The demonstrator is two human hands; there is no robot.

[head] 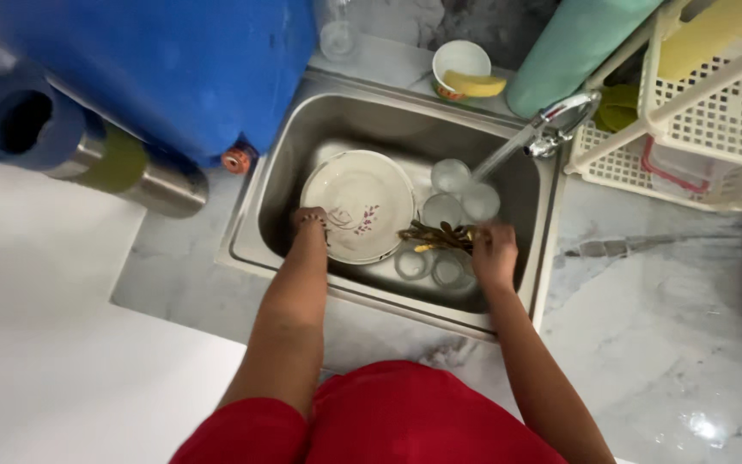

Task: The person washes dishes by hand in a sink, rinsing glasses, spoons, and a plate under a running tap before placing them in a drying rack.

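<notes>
- My left hand (pixel 309 218) rests on the rim of the white plate (pixel 359 204) in the sink (pixel 289 146); if it grips, I cannot tell.
- My right hand (pixel 493 251) is clenched on a bundle of golden cutlery (pixel 438 236), just beside 5 glasses (pixel 451 175).
- I should keep the cutlery low and away from the glasses.

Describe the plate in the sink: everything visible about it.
The plate is round, cream-white, seemingly ceramic or melamine, with a small purple floral sprig near its lower right. It lies tilted in the steel sink, at the left. The left hand holds its lower left rim. Clear glasses sit just to its right.
</notes>
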